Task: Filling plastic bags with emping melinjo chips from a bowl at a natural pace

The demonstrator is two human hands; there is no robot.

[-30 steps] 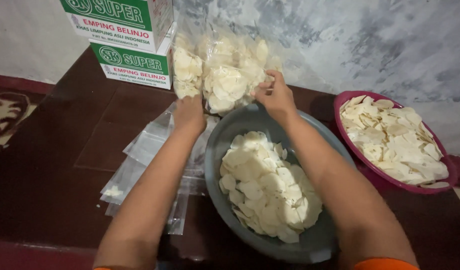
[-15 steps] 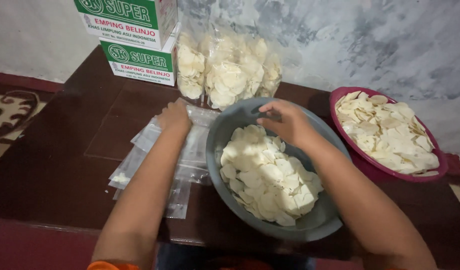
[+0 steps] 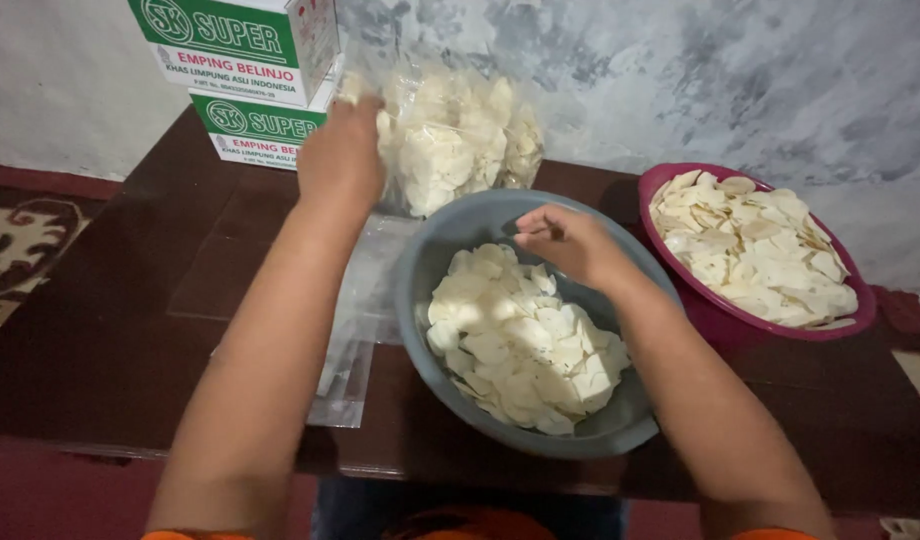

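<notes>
My left hand is stretched forward and closed on the left one of the clear bags filled with pale chips, which stand against the wall. My right hand hovers over the far rim of a grey bowl, fingers curled together, and I see nothing in it. The bowl holds a heap of flat pale chips. Under my left forearm, a stack of empty clear plastic bags lies on the dark wooden table.
A pink bowl full of the same chips sits at the right. Two green-and-white cardboard boxes are stacked at the back left against the wall. A patterned carpet lies beyond the table's left edge.
My left hand rose from the empty bags to the filled bags at the back. My right hand came off the filled bags a second ago and stays over the grey bowl.
</notes>
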